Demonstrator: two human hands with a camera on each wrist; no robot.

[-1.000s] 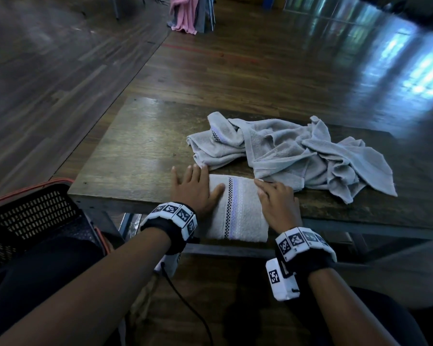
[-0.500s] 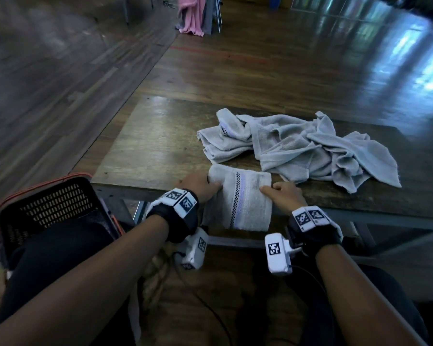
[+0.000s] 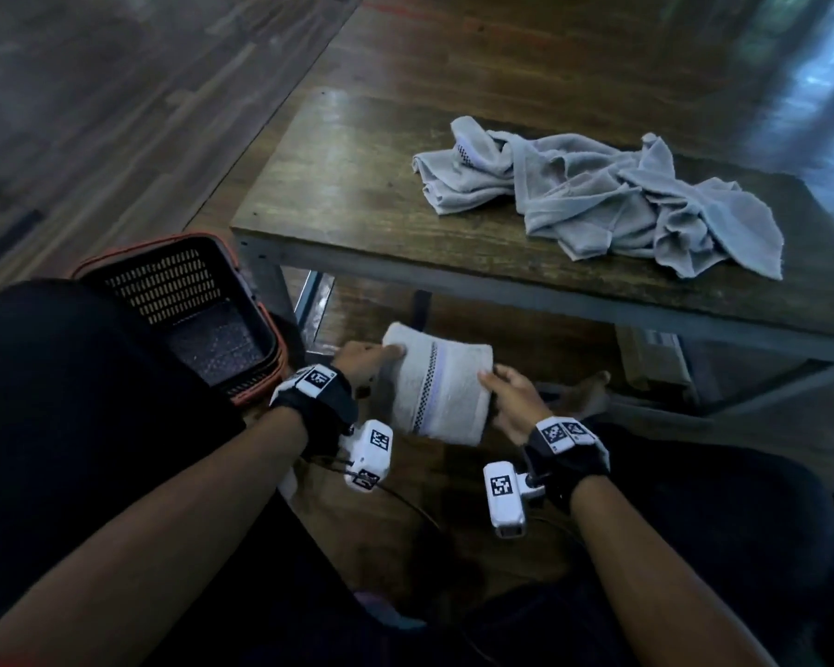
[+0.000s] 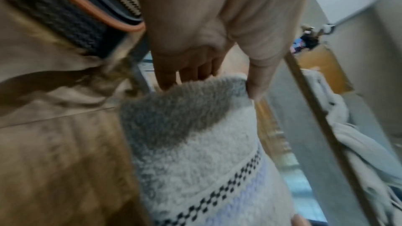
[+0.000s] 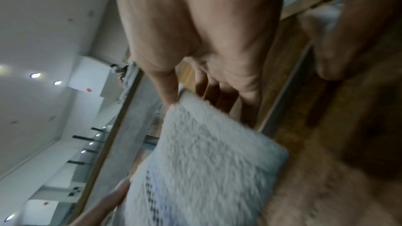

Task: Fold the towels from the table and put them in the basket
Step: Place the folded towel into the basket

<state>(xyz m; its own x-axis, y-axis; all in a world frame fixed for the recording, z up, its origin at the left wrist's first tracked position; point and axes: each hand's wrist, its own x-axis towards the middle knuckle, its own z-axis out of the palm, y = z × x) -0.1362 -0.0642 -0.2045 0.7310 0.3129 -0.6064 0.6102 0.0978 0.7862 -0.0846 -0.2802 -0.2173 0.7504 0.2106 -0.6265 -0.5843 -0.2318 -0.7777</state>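
Observation:
A folded white towel (image 3: 436,387) with a black checked stripe and a lilac band hangs in the air below the table's near edge, between my knees. My left hand (image 3: 363,361) pinches its left edge, thumb on top and fingers under, as the left wrist view shows on the towel (image 4: 195,135). My right hand (image 3: 509,394) pinches the right edge of the towel (image 5: 206,152). A heap of grey unfolded towels (image 3: 598,199) lies on the wooden table (image 3: 347,185). The black basket (image 3: 179,300) with an orange rim stands on the floor to the left of the folded towel.
The table's metal frame and leg (image 3: 270,286) stand between the basket and the towel. My left knee in dark cloth (image 3: 68,377) covers part of the basket. Cables from the wrist cameras (image 3: 405,498) hang below my hands. A bare foot (image 3: 583,392) shows under the table.
Both hands went from pressing flat on the folded towel on the table to pinching its two sides, then lifted it off the edge and down toward my lap, leftward near the basket.

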